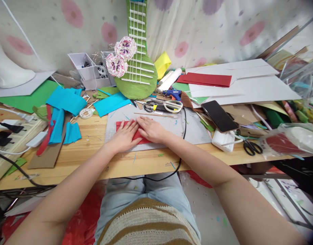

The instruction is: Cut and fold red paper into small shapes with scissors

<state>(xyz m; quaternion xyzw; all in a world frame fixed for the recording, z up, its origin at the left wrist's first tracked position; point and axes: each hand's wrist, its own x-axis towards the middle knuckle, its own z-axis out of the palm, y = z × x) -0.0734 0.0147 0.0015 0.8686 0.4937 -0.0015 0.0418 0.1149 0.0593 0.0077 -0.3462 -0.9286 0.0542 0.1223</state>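
Note:
A piece of red paper (143, 140) lies flat on the grey mat (194, 131); much of it is hidden beneath my hands. My left hand (125, 136) presses on its left part, palm down, fingers stretched out. On the upper right part rests my right hand (151, 130), also flat, its fingertips beside those of the left. Just beyond the hands are a thin wooden stick (153, 115) and white-handled scissors (173, 106).
A green guitar-shaped craft piece (138, 76) with paper flowers stands behind. Blue paper strips (67, 102) and a power strip (16, 143) lie left. At right are a phone (219, 115), black scissors (252, 148) and folded red paper (206, 79). A black cable (185, 136) crosses the mat.

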